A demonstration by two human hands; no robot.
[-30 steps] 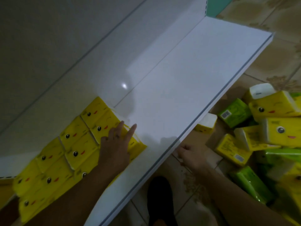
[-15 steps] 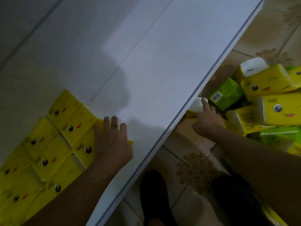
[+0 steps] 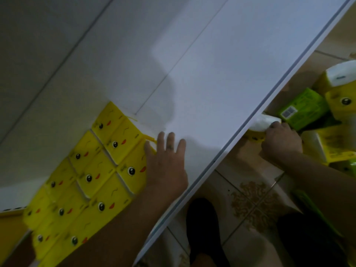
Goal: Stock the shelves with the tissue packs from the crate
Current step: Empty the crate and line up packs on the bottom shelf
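white shelf board runs diagonally through the view, its front edge toward the tiled floor. stocked packs, yellow with printed faces, lie in close rows at the left end of the shelf, from the back edge nearly to the front edge. left hand rests flat at the open side of this block, fingers straight and slightly spread, touching the end pack and gripping nothing. right hand is below the shelf's front edge, fingers curled round a held pack, yellow with a white end, partly hidden under that edge. loose packs, yellow and green, lie heaped on the floor just beyond the right hand. dark shoe stands on the floor near the front edge
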